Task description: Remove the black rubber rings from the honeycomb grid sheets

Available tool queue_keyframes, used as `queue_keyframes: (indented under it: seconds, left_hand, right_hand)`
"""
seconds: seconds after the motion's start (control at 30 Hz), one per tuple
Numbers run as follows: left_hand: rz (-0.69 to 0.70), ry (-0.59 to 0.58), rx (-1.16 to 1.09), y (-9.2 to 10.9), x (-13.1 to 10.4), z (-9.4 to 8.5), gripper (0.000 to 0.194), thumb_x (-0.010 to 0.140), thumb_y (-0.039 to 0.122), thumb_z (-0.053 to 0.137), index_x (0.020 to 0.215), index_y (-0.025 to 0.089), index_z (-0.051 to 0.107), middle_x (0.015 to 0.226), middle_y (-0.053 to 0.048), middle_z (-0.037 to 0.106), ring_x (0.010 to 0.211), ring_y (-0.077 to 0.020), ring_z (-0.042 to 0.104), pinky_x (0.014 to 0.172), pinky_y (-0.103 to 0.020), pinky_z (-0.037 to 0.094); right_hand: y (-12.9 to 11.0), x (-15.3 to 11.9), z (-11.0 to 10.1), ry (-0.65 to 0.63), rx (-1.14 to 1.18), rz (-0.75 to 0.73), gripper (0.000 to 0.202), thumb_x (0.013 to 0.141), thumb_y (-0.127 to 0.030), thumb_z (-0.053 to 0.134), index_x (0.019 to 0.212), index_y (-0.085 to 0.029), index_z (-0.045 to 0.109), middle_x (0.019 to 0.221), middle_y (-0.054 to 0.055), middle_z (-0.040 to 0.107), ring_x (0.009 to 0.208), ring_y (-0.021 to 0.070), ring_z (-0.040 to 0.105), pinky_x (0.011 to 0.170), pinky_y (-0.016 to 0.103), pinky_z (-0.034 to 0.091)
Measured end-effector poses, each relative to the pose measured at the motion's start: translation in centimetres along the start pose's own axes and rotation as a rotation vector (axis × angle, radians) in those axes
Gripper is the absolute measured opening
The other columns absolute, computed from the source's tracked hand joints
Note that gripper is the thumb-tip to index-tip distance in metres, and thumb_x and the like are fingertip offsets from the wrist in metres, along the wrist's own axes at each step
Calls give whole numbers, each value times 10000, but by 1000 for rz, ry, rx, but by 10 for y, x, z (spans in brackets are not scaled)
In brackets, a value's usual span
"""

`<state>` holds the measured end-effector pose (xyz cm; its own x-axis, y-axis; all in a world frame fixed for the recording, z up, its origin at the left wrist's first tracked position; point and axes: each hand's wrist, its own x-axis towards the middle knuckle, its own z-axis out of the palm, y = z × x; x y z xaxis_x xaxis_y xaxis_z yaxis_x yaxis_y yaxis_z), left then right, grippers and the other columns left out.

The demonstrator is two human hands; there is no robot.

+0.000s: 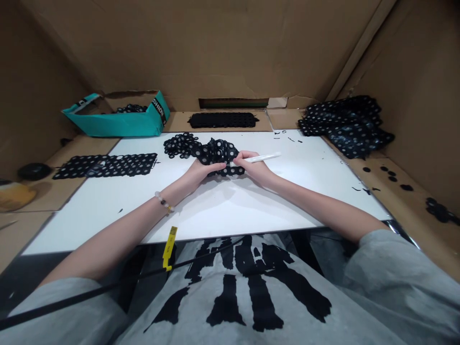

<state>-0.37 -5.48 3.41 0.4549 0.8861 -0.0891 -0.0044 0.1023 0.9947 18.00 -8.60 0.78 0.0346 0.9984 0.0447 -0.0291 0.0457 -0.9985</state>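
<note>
Bunched over the middle of the white table is a black rubbery sheet dotted with pale round spots. My left hand grips its near left edge, thumb on top. In my right hand is a slim white pen-like tool, its back end pointing right and its tip at the sheet. The tip itself is too small to make out. A heap of black rings lies against the sheet's left side.
A teal box with black pieces stands back left. Flat dotted strips lie at left and at the back. Dotted sheets are piled back right, near loose black discs. Cardboard walls enclose the white table.
</note>
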Motion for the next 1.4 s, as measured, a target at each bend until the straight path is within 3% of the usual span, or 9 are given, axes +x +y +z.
queue_keyframes:
  seconds: [0.13,0.27,0.63,0.8,0.93,1.07,1.23,1.33,1.4]
  left_hand:
    - [20,76,40,-11,10,-4,547,603,324,854,1094,172,666,1103,-119,717,1011,-312,671,835,-431,557]
    - [12,133,88,-14,15,-7,528,604,325,844,1076,174,664,1033,-106,723,939,-299,676,788,-421,562]
    - [67,120,132,-23,19,-9,501,631,328,802,1083,175,648,1070,-98,715,936,-282,667,791,-406,554]
    - [66,157,168,-27,19,-8,409,622,295,790,995,180,669,1016,-80,725,942,-288,665,826,-422,544]
    - [53,113,208,-26,18,-7,397,635,301,773,1003,195,669,1037,-62,724,963,-281,656,844,-411,540]
    - [7,119,160,-22,20,-10,415,626,336,789,1001,200,673,990,-69,727,932,-283,661,770,-385,552]
    - [-49,182,101,-17,23,-13,365,635,387,806,924,201,682,955,-80,716,816,-241,657,605,-316,519]
    - [-24,168,87,-13,21,-12,355,620,376,830,877,189,673,921,-77,704,773,-219,647,616,-324,526]
    - [-26,97,76,-11,19,-13,373,588,349,862,863,182,673,900,-72,699,776,-223,649,673,-360,548]
  right_hand:
    - [2,1,-1,-33,-32,-30,234,717,-375,660,636,-199,528,597,-40,471,579,111,431,509,231,390]
    - [6,5,-4,38,-45,-97,223,735,-346,633,628,-195,508,609,-43,469,603,106,422,560,233,348]
    - [-1,-6,-1,32,-254,-232,211,811,-358,574,685,-206,500,647,-34,515,637,133,463,597,257,334]
    - [1,-9,5,34,-375,-284,190,829,-328,534,691,-208,485,666,-28,527,663,141,471,613,266,327]
    - [5,-7,8,40,-424,-324,189,835,-328,517,694,-208,484,658,-28,518,666,142,463,639,275,340]
    - [8,0,4,44,-303,-268,207,808,-370,564,696,-204,511,667,-29,519,676,139,478,645,270,380]
    - [6,5,-2,-51,78,-30,292,710,-445,675,706,-203,511,736,-27,564,691,133,552,662,276,494]
    - [5,4,-3,-62,36,-32,291,692,-433,705,695,-200,531,686,-31,551,642,118,521,603,252,480]
    - [5,3,-3,-35,-22,-55,272,709,-423,692,689,-202,533,642,-37,523,603,113,482,549,238,441]
